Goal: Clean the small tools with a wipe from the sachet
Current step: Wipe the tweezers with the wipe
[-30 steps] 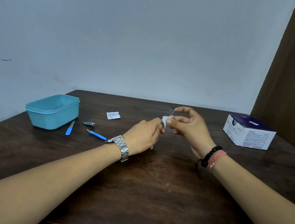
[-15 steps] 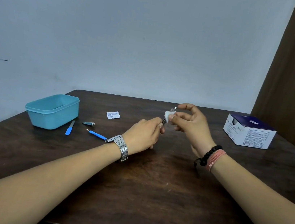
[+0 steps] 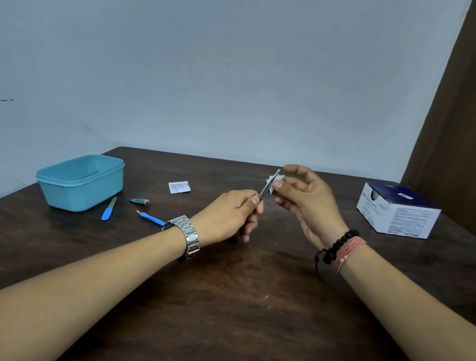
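My left hand (image 3: 230, 216) grips the lower end of a thin metal tool (image 3: 267, 188) that points up and to the right above the table. My right hand (image 3: 304, 200) pinches a small white wipe (image 3: 271, 181) around the tool's upper part, near its tip. An opened white sachet (image 3: 179, 187) lies flat on the table behind my left hand. To the left lie a nail clipper (image 3: 139, 201), a blue-handled file (image 3: 109, 208) and a blue-handled pointed tool (image 3: 150, 218).
A teal plastic tub (image 3: 80, 181) stands on the dark wooden table (image 3: 244, 303) at the left. A white and navy box (image 3: 397, 209) sits at the back right. A blue wall stands behind the table, a brown panel at the right.
My right hand slid the wipe up the metal tool from near my left fingers towards its tip. My left hand kept its grip and barely moved.
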`<state>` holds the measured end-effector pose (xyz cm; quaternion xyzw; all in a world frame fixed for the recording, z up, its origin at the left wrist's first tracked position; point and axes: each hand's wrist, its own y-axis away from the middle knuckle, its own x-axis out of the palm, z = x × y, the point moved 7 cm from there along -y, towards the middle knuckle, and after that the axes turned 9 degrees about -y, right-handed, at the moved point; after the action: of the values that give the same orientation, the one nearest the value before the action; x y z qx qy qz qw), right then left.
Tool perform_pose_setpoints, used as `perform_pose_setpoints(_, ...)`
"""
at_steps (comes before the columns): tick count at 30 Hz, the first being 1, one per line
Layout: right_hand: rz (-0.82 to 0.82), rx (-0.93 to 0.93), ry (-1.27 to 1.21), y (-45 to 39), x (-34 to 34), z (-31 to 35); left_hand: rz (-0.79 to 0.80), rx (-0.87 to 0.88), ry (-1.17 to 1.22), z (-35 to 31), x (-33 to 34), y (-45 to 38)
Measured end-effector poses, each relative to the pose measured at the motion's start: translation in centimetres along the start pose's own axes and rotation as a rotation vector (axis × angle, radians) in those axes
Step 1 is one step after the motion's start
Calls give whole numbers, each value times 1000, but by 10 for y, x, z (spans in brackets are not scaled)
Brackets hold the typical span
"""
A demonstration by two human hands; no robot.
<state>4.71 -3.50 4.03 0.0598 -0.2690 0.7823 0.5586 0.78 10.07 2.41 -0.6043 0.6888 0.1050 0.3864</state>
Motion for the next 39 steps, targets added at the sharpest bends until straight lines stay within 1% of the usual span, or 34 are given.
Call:
perform_pose_setpoints(3, 28, 17, -54, 1, 5, -2, 66, 8, 71, 1, 4, 1)
perform_pose_setpoints(7, -10, 11, -71, 0, -2, 3, 105, 13, 108, -1, 7, 2)
perform_pose_setpoints(12, 95, 99, -27, 4, 9, -7, 93, 9, 136, 0, 5, 2)
perform_pose_setpoints(17, 46, 76, -118, 0, 1, 1, 134, 12, 115, 1, 10, 2)
perform_pose_setpoints(21, 138, 125, -46, 4, 10, -9, 109, 4, 144, 1, 6, 2)
perform_pose_setpoints(26, 42, 21, -106, -1, 2, 5, 117, 2, 124, -1, 8, 2)
perform_pose_setpoints(30, 106, 84, 6, 4, 8, -6, 87, -19, 121, 2, 6, 1)
perform_pose_setpoints(35, 47, 4, -9, 1, 3, 5, 88, -26, 95, 2, 5, 1)
perform_pose_setpoints(39, 105, 70, 63, 4, 7, -6, 58, -36, 66, 3, 4, 2)
